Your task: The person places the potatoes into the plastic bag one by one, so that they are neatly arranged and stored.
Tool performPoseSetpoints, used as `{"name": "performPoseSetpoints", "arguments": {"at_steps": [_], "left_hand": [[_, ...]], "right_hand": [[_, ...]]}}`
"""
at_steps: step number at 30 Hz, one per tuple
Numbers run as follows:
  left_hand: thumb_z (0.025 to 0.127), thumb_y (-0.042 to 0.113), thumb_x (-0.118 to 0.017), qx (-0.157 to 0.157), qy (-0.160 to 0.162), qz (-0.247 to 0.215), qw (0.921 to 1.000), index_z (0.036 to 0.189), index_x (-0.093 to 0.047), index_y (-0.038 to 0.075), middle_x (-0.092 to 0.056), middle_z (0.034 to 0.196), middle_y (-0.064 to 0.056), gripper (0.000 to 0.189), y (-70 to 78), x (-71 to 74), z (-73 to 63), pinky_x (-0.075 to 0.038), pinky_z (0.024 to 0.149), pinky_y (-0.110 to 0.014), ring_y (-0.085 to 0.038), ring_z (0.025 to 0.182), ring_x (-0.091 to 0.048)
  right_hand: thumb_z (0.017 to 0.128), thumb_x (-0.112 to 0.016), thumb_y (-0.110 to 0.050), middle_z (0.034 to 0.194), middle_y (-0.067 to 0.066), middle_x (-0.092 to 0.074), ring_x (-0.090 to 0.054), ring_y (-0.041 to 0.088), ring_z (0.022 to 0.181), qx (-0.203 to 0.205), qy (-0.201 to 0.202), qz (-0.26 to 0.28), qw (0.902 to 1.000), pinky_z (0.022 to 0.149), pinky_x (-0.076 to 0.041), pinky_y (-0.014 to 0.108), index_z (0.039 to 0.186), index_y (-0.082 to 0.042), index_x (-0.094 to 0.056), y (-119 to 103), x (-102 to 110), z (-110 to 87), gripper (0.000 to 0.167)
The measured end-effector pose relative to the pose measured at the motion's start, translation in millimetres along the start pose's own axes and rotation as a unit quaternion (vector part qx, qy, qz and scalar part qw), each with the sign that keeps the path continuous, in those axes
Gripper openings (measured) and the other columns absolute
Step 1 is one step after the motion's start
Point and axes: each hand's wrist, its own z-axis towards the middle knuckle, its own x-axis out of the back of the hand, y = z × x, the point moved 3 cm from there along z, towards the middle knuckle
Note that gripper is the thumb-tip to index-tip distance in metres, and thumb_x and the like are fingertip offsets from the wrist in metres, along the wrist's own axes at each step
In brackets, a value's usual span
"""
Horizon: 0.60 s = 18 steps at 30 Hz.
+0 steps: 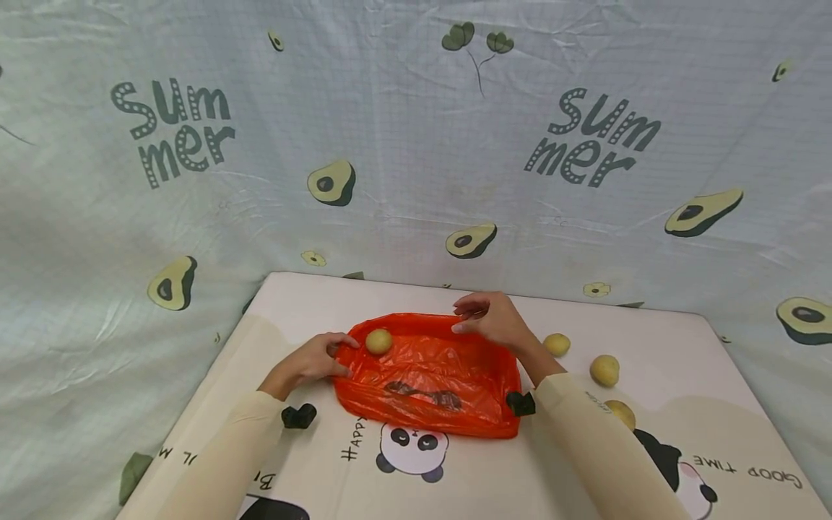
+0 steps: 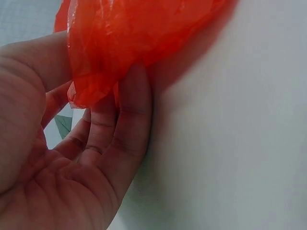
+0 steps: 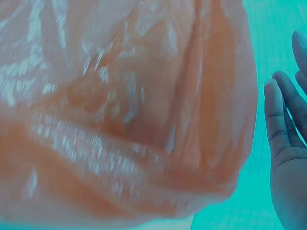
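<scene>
A red plastic bag [image 1: 435, 361] lies spread on the table with its mouth open upward. One potato [image 1: 379, 341] sits in it near the left end. My left hand [image 1: 318, 359] holds the bag's left rim; in the left wrist view the plastic [image 2: 139, 28] passes between thumb and fingers. Over the far rim, right of the middle, is my right hand [image 1: 494, 319], fingers loosely bent. The right wrist view shows those fingers [image 3: 276, 115] apart from the bag [image 3: 144, 120], holding nothing.
Right of the bag lie a small potato [image 1: 557, 344], a larger one [image 1: 605, 370], and another [image 1: 620, 414] partly hidden by the right sleeve. The table [image 1: 312, 296] has printed pandas and words. A white curtain [image 1: 403, 108] with avocado prints hangs behind it.
</scene>
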Motion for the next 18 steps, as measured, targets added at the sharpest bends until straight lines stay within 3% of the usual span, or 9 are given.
{"name": "performPoseSetpoints", "arguments": {"at_steps": [8, 18], "left_hand": [[0.082, 0.001, -0.08, -0.03, -0.008, -0.012, 0.9994, 0.128, -0.065, 0.007, -0.056, 0.127, -0.019, 0.049, -2.4, 0.5, 1.2, -0.062, 0.081, -0.033, -0.029, 0.104, -0.06], [0.083, 0.003, -0.079, -0.026, -0.004, 0.002, 0.9997, 0.129, -0.065, 0.008, -0.056, 0.125, -0.019, 0.048, -1.5, 0.3, 1.3, -0.063, 0.083, -0.034, -0.029, 0.104, -0.059]], "right_hand": [[0.086, -0.084, -0.015, 0.117, 0.018, -0.077, -0.074, 0.027, 0.101, 0.005, 0.003, 0.001, 1.0, 0.092, -0.064, 0.043, 0.122, -0.007, -0.075, 11.4, 16.4, -3.6, 0.039], [0.087, -0.082, -0.015, 0.122, 0.023, -0.074, -0.072, 0.029, 0.103, -0.008, 0.008, -0.015, 0.9998, 0.093, -0.063, 0.043, 0.125, -0.005, -0.073, 27.7, 35.9, -10.0, 0.04]]}}
